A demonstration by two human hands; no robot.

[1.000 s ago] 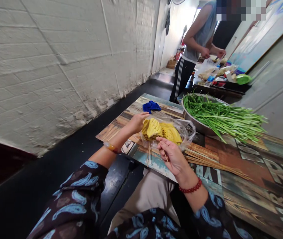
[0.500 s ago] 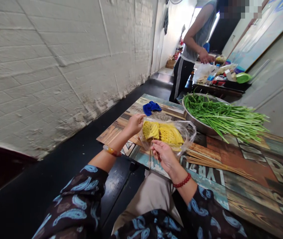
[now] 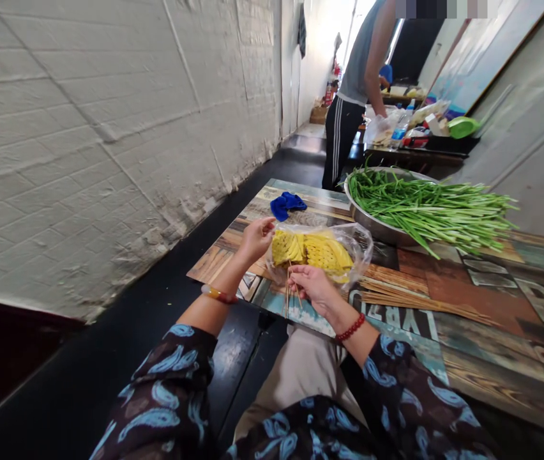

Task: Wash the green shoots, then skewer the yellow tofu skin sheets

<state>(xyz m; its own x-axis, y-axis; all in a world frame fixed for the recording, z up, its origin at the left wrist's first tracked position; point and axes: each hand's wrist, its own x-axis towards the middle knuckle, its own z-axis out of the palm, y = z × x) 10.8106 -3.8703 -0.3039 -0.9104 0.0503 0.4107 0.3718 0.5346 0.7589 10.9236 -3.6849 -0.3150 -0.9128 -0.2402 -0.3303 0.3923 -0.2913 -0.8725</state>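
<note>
Yellow perforated food pieces (image 3: 327, 253) lie in a clear plastic bag (image 3: 364, 246) near the table's front edge. My right hand (image 3: 314, 286) pinches thin wooden skewers (image 3: 288, 295) whose upper ends meet the left part of the yellow food. At the bag's left edge is my left hand (image 3: 257, 239), raised with its fingers bent; whether it holds anything is too small to tell. More skewers (image 3: 425, 303) lie in a loose bundle on the table to the right of my right hand.
A metal bowl (image 3: 372, 223) piled with long green stalks (image 3: 444, 211) stands behind the skewers. A blue cloth (image 3: 287, 206) lies behind the bag on the patterned table (image 3: 483, 358). Further back, a person (image 3: 355, 83) bends over another table holding bags and a bottle (image 3: 402, 124).
The view has shifted slightly. My hands stay close to the same places at the bag. The person at the back has bent lower, with an arm reaching down to the far table.
</note>
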